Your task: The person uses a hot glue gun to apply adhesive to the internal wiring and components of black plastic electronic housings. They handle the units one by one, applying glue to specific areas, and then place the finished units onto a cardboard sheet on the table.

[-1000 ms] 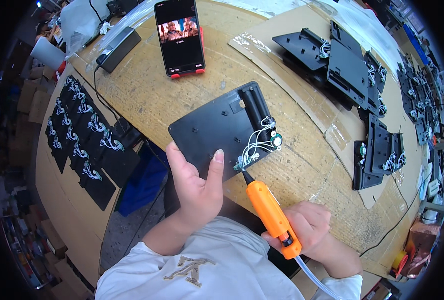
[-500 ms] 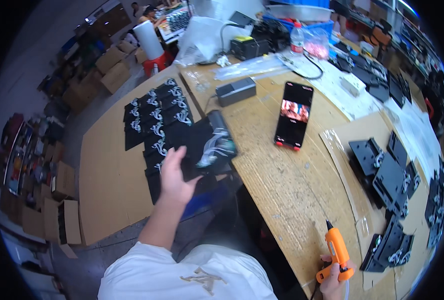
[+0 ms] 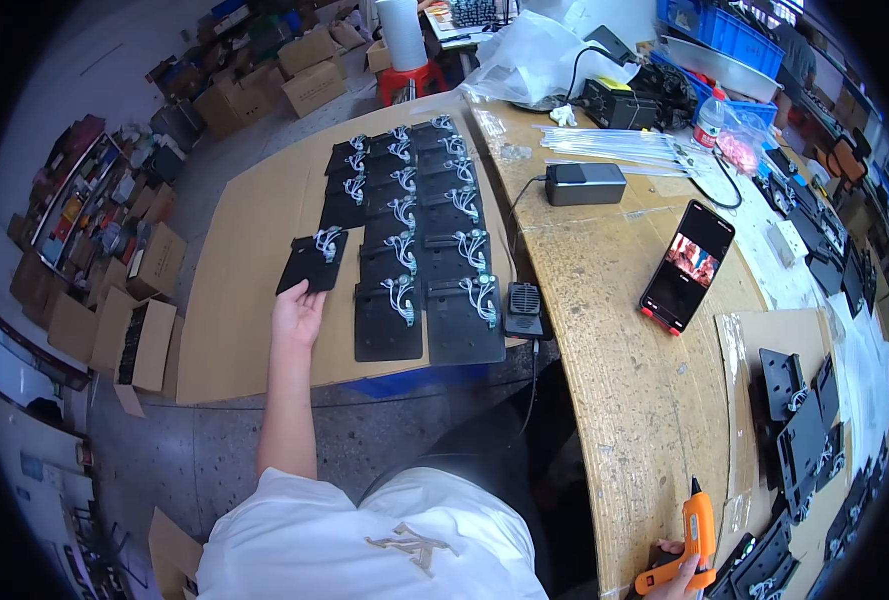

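Note:
My left hand (image 3: 297, 312) is closed on the near edge of a flat black panel (image 3: 310, 270) with a small circuit board and white wires at its far end. The panel is just above or on the cardboard sheet (image 3: 225, 330); I cannot tell if it touches. To its right, several similar black panels (image 3: 388, 335) lie in rows, each with wires. At the lower right, my right hand (image 3: 677, 578) is wrapped round an orange hot glue gun (image 3: 700, 530), its dark nozzle pointing away from me over the wooden table.
On the wooden table (image 3: 605, 400) stand a phone (image 3: 687, 265) propped upright and a dark power adapter (image 3: 585, 184). More black parts (image 3: 805, 440) lie on cardboard at the right. A small black device (image 3: 525, 305) with a cable sits between the tables. Open cartons (image 3: 145, 345) stand at left.
My left hand has carried the black panel leftward, over the bare part of the cardboard. The view has turned left. My right hand still holds the glue gun.

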Motion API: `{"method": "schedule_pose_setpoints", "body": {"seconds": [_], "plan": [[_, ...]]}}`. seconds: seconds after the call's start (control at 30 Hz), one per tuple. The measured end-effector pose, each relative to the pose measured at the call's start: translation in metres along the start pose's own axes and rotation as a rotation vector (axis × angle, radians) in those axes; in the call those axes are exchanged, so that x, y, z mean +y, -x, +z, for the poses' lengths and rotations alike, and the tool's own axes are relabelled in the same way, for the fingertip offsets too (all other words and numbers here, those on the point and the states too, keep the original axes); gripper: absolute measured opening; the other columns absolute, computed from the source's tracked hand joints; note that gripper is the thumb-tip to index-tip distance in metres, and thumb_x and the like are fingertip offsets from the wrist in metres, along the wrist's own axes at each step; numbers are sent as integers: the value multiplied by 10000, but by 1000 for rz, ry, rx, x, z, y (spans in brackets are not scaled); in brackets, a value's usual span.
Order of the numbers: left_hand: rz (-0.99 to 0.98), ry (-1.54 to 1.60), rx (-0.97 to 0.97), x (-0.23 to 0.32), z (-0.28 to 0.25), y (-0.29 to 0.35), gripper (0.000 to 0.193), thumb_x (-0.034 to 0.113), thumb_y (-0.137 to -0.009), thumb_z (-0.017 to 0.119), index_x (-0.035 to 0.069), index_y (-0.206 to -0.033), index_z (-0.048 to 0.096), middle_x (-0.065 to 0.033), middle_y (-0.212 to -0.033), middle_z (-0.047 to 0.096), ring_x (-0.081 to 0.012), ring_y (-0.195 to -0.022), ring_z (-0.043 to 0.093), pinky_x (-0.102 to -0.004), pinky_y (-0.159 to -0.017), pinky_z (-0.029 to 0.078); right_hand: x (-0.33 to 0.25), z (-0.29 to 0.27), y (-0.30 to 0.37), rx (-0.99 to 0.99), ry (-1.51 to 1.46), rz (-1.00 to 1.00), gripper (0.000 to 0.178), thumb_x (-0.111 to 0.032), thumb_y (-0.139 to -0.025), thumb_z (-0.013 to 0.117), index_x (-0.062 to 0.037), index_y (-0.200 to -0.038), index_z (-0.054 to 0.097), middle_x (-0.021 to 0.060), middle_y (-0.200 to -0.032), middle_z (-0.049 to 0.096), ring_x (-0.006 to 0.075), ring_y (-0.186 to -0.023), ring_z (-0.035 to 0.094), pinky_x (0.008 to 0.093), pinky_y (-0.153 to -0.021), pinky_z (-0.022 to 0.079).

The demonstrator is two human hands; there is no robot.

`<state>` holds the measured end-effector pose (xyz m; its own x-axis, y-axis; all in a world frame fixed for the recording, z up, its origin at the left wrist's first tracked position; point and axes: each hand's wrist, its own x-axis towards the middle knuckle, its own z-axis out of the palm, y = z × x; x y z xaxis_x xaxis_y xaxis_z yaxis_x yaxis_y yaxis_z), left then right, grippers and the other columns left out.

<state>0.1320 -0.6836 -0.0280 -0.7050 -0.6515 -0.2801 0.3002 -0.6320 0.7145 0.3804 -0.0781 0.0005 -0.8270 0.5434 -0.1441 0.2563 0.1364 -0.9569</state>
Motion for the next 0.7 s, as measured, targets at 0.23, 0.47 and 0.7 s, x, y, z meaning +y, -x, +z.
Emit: {"method": "schedule_pose_setpoints", "body": {"seconds": [0.23, 0.47, 0.7], "plan": [[-26, -60, -83, -5, -4, -74, 281, -61, -920, 537, -65, -1200, 523, -206, -1207, 601, -311, -1167, 596, -448, -1072, 477, -15, 0, 1, -15, 56, 44, 416, -337, -1007, 472, 15, -1220, 534, 144, -854, 639, 202, -680, 618, 327, -585, 492], [-162, -362, -90, -9, -12, -101, 408, 213, -944, 593, -60, -1238, 520, -196, -1175, 617, -282, -1082, 624, -370, -980, 514, -24, -2, 6, -27, 18, 224, 448, -365, -1008, 467, 19, -1224, 549, 139, -840, 637, 187, -628, 601, 309, -518, 481], [-98, -1396, -16, 93, 17, -31, 513, 548, -915, 592, 37, -870, 623, -50, -744, 673, -129, -492, 601, -243, -428, 420, -17, -5, 6, -86, -9, 90, 323, -310, -1001, 517, -17, -1116, 590, 25, -669, 552, 141, -512, 514, 278, -457, 420]]}}
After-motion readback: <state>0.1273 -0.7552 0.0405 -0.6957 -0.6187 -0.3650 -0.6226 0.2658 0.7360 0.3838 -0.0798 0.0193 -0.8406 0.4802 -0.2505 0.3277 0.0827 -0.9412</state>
